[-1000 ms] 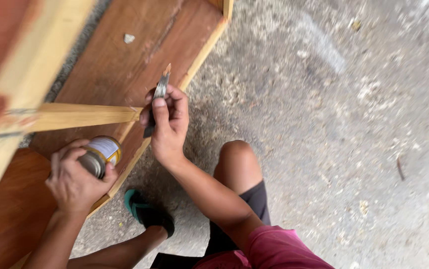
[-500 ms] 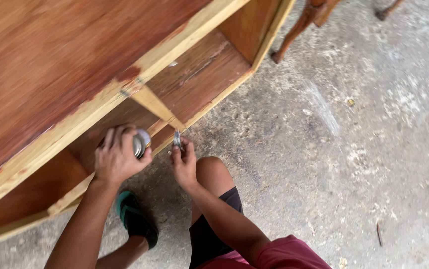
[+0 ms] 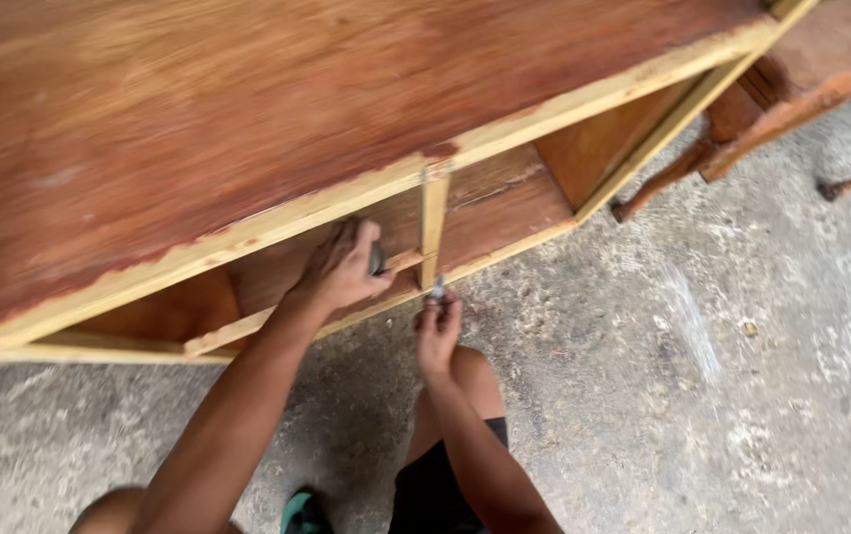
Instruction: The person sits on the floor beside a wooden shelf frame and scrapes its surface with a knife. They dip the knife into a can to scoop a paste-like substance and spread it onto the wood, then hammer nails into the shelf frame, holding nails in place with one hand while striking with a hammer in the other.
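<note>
The view has swung up over the wooden cabinet since before. The left hand is clutching a small can left of the upright divider; the right hand is pinching a small metal tool at the divider's foot, where it could slip and gouge.

Furniture workshop yard, rough concrete floor dusted with pale residue, large unfinished wooden cabinet with reddish stain and bare yellow edges, carved furniture legs at the cabinet's far corner
</note>
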Available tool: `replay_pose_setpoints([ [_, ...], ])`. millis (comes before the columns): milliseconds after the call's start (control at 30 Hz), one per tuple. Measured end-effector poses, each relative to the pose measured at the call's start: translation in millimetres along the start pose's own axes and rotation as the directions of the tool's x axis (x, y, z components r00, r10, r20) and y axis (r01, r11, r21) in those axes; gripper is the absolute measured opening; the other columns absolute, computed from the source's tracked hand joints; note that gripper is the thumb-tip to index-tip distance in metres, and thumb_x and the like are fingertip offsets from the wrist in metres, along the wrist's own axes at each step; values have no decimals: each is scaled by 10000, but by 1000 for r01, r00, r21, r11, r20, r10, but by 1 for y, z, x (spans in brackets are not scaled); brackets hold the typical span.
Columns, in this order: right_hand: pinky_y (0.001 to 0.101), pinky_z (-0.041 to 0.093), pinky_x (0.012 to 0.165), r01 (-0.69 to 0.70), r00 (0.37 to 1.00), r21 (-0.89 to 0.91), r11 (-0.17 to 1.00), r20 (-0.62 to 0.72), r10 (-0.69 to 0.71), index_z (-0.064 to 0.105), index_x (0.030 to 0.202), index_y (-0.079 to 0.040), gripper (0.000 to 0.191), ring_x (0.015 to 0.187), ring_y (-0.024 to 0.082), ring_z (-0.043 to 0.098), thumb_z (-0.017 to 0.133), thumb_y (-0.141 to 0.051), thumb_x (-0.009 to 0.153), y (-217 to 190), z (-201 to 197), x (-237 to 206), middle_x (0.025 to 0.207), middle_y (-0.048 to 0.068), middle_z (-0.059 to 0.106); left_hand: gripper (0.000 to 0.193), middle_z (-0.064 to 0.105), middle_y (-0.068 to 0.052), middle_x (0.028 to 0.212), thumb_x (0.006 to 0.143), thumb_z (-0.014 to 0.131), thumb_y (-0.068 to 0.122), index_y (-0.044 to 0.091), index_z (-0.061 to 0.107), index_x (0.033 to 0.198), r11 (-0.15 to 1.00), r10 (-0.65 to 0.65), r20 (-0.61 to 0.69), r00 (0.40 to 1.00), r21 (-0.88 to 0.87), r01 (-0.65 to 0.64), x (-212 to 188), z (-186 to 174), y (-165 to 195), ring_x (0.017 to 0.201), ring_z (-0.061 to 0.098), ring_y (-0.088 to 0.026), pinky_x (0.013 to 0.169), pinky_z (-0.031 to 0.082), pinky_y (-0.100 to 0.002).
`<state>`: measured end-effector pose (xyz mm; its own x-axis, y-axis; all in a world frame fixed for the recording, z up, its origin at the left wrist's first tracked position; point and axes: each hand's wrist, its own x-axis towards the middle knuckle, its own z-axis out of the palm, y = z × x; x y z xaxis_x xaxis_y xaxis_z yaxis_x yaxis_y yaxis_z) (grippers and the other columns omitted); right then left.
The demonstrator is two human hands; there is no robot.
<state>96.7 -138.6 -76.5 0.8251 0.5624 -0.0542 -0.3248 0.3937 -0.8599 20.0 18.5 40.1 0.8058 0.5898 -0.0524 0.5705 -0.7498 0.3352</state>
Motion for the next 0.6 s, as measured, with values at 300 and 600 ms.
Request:
replay_pose_setpoints([
  [300, 264, 457, 591, 105, 992, -230, 967, -38, -117, 451, 1319, -61, 232, 728, 100, 496, 542, -80, 1107, -24, -13, 0, 1056, 39, 559, 960, 503, -257, 1274, 534, 1000, 433, 57, 455, 1229, 991, 39, -61, 997, -123, -46, -18, 10, 4, 1198, 533, -419, 926, 536, -527],
  [600, 327, 538, 940, 388, 916, -599, 701, 165, -366, 372, 1507, -19, 414, 1213, 203, 587, 577, -47, 1148, -23, 16, -21, 1482, 137, 527, 1068, 547, -239, 1201, 486, 907, 76, -15, 321, 1375, 891, 123, -270, 955, -393, -226, -80, -9, -46, 899, 634, -310, 637, 634, -378],
])
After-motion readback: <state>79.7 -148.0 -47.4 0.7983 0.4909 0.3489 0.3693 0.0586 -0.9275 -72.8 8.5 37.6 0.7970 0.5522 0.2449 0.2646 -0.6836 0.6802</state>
